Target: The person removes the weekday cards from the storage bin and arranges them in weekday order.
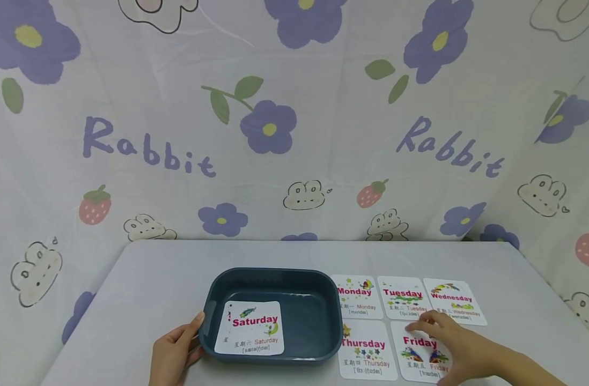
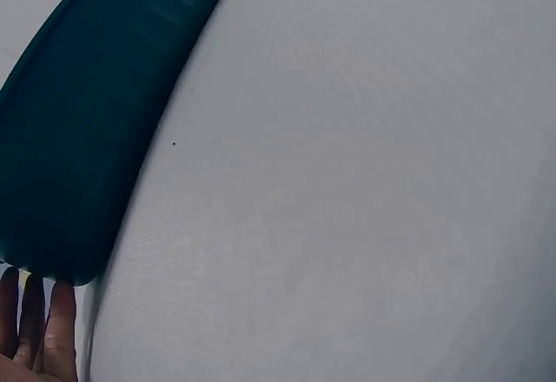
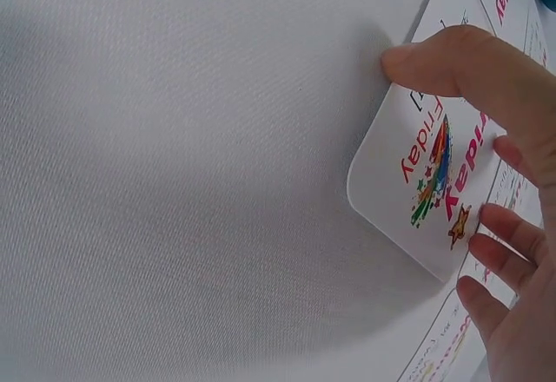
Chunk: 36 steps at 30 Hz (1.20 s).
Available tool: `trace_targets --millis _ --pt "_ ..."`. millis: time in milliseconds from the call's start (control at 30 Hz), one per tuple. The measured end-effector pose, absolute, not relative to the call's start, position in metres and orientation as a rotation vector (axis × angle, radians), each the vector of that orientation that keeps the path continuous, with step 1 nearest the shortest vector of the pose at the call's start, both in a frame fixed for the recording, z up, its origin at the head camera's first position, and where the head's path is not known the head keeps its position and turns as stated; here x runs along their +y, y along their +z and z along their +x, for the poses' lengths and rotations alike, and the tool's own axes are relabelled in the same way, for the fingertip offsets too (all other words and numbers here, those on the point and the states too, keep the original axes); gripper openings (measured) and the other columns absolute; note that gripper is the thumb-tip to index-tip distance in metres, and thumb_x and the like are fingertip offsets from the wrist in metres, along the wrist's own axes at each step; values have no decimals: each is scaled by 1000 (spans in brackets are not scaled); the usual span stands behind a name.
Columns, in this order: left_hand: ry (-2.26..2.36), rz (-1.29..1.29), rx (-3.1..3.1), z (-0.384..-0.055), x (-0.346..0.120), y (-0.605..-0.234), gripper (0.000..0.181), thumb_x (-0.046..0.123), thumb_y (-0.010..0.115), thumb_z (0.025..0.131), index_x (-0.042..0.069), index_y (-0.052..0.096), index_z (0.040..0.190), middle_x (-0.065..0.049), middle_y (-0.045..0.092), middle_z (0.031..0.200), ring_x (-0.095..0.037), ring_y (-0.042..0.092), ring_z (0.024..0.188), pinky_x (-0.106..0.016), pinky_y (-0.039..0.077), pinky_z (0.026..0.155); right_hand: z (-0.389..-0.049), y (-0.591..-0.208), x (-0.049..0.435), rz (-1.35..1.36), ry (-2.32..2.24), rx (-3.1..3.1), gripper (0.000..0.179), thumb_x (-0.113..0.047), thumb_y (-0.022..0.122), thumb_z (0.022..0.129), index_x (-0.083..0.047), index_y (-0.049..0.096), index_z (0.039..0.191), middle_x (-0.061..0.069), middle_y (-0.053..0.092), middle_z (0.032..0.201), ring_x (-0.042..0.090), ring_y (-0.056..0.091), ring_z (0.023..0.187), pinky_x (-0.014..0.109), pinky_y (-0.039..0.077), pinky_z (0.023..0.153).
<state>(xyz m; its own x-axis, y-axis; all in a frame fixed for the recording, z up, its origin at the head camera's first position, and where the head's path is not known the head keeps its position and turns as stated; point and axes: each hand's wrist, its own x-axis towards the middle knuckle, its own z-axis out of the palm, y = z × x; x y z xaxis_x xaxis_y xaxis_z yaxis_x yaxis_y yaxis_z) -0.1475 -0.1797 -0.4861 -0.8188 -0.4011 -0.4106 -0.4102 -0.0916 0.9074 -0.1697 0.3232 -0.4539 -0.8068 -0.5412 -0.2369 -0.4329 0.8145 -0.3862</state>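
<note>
A dark teal plastic bin sits on the table with a Saturday flashcard inside, on its left side. My left hand holds the bin's left end, thumb up at the rim and fingers lower down. Three of its fingers show against the bin's end in the left wrist view. On the right, my right hand grips the Friday flashcard across its width, thumb at the near edge and fingers at the far edge. The card's near corner casts a shadow on the cloth in the right wrist view.
Behind the Friday card lie the Monday, Tuesday and Wednesday cards in a row. The Thursday card is between the bin and the Friday card. A patterned cloth hangs behind the white table.
</note>
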Motion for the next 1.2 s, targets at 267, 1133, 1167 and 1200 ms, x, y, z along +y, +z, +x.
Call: trace_targets --millis 267,1133,1167,1200 --pt "2115 -964 2107 -147 -181 -484 86 59 73 67 -13 57 112 -14 70 86 -14 68 69 -30 56 60 -173 -446 319 -712 -497 2661 84 -52 81 56 -31 47 130 10 37 129 30 41 105 57 48 80" --pt "2093 -941 2101 -148 -179 -483 81 58 72 69 -11 60 109 -15 70 89 -15 68 71 -29 56 61 -210 -390 231 -805 -569 2652 48 -47 75 68 -18 60 103 -6 57 92 17 52 84 28 46 64" --pt "2092 -941 2102 -148 -179 -483 81 58 71 69 -11 60 109 -15 70 89 -15 68 71 -29 56 60 -211 -388 228 -804 -562 2644 47 -47 75 68 -18 60 102 -6 57 90 17 52 83 27 46 63" --pt "2089 -941 2105 -148 -179 -484 80 57 71 69 -11 60 110 -14 70 88 -15 68 70 -29 56 60 -213 -387 224 -804 -556 2636 46 -46 75 68 -18 61 101 -5 57 90 16 52 82 26 45 62"
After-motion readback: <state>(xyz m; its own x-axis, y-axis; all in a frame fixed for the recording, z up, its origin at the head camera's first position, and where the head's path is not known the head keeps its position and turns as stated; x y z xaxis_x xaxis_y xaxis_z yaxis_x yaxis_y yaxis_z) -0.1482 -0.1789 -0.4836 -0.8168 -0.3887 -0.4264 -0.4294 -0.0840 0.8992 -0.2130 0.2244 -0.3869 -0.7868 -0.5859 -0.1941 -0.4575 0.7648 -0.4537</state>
